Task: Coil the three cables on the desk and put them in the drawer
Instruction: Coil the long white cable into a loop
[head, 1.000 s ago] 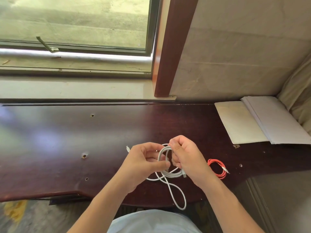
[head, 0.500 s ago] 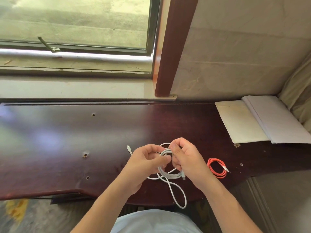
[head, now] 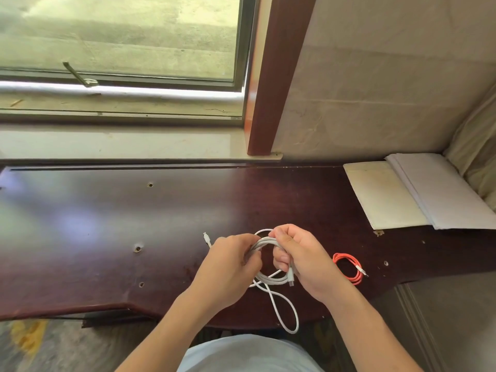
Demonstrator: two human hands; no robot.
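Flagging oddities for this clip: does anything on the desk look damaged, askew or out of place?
The desk top has several open screw holes, one at, as if fittings were removed. A loose loop of the white cable hangs past the front edge, uncoiled. The orange cable lies neatly coiled.

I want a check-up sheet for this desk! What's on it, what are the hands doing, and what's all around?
Surface: dark wooden desk, glossy, with several small holes.
Job's things: white cable, partly coiled, with a loose loop hanging over the desk's front edge; orange cable, already coiled, lying on the desk. No third cable or drawer seen.
Clutter: cream pad and white papers at the far right corner.
Grips: left hand and right hand both closed on the white coil.
Cables: a white plug pokes out beside the left hand.
Surroundings: window, wooden post, tiled wall.
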